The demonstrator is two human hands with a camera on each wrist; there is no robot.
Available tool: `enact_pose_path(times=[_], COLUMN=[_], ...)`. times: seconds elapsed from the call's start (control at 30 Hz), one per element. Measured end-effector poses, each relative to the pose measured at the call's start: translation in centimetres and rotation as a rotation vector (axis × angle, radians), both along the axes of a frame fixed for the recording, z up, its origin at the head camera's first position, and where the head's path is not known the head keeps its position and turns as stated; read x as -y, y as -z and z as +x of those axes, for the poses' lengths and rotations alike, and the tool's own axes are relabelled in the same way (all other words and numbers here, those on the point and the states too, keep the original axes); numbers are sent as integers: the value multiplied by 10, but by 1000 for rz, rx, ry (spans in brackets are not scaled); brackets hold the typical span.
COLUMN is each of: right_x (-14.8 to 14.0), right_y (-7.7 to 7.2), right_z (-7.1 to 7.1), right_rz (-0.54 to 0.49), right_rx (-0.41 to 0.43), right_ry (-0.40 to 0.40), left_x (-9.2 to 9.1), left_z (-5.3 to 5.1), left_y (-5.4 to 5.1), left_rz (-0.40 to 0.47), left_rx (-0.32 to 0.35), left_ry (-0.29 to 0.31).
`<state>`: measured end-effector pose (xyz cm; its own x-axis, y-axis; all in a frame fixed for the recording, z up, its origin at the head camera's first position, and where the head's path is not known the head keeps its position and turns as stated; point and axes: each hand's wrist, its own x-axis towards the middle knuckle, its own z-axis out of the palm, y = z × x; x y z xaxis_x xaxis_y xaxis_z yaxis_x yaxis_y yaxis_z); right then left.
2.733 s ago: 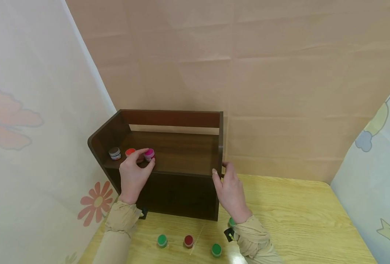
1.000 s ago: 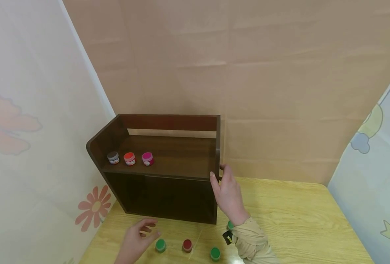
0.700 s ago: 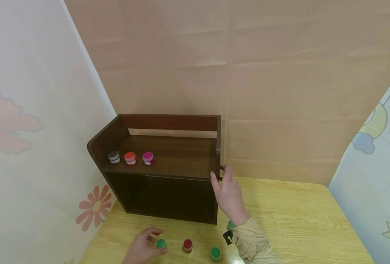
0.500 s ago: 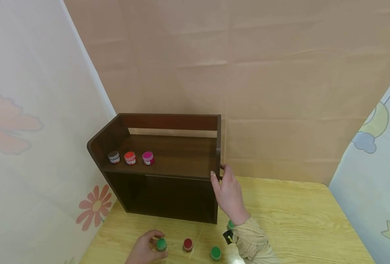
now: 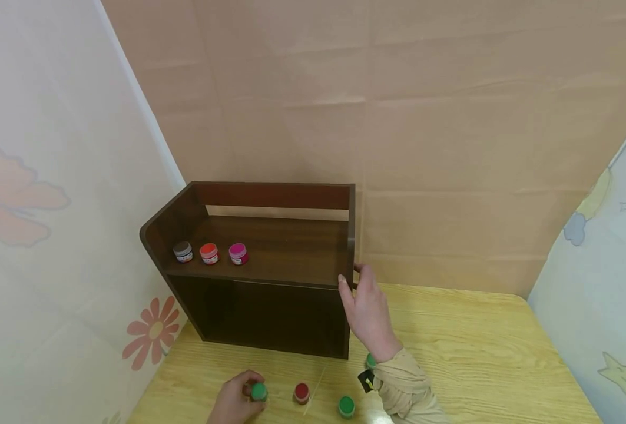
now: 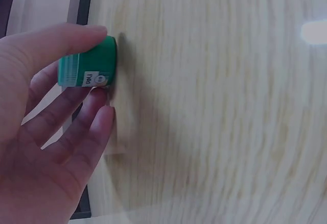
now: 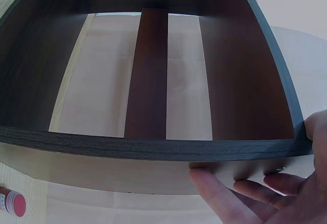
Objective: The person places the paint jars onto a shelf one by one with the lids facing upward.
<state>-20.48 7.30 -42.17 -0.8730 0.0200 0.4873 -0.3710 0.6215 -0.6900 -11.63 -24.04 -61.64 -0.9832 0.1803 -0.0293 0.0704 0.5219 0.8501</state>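
In front of the dark brown shelf (image 5: 270, 318), my left hand (image 5: 235, 399) pinches a green-lidded jar (image 5: 259, 391) low at the table. The left wrist view shows the thumb on one side of that green jar (image 6: 94, 63) and fingers on the other. My right hand (image 5: 368, 309) grips the shelf's right side edge, thumb at the front; in the right wrist view the hand's fingers (image 7: 219, 191) lie along the outer face of the panel. On the upper board stand a brown-lidded jar (image 5: 183, 252), an orange-red jar (image 5: 209, 254) and a magenta jar (image 5: 238, 254).
A dark red jar (image 5: 301, 393) and a green jar (image 5: 347, 406) stand on the wooden table (image 5: 466, 347) to the right of my left hand. Another green jar (image 5: 371, 361) is partly hidden by the right sleeve. Patterned white sheets hang at left and right.
My left hand has let go of the magenta jar on the upper board, come down to the table and taken hold of the green jar. My right hand has kept its grip.
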Motion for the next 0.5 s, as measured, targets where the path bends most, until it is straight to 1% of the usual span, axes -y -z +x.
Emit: enact_pose_path(times=[0.1, 0.27, 0.5], right_x=[0, 0, 0], right_y=[0, 0, -2], right_z=[0, 1, 2], right_rz=[0, -3, -11], right_rx=[-2, 4, 40], right_ry=[3, 3, -6], left_x=[-1, -3, -6], left_z=[-1, -1, 0], left_y=[3, 5, 5], left_rz=[-2, -25, -24], left_rx=[-8, -19, -8], left_ry=[-5, -30, -54])
